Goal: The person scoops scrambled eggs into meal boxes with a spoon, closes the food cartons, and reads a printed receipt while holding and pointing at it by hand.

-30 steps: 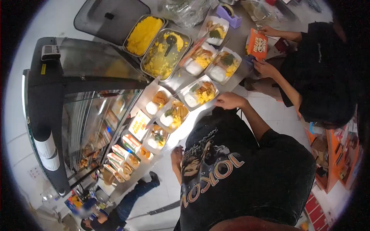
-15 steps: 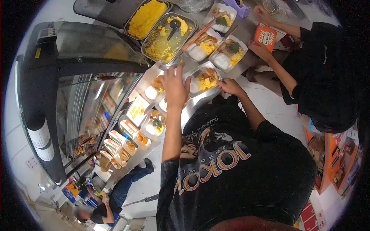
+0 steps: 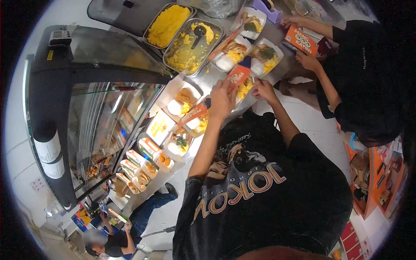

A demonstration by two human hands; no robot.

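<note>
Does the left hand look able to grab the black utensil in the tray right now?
Probably not straight away: the left hand is holding an orange printed strip, though nothing visible seems to block its way to the black utensil.

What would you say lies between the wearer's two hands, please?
In the head view, a boxed serving of yellow egg lies between the left hand and the right hand, partly hidden by the left hand.

Well, the metal surface (image 3: 274, 32) was packed: two trays (image 3: 207, 48) of yellow food sat side by side, open meal boxes (image 3: 197, 92) ran alongside, a purple tape dispenser (image 3: 267, 11) stood at one end, and small printed cartons (image 3: 148, 147) (nicely lined up!) held the other.
</note>
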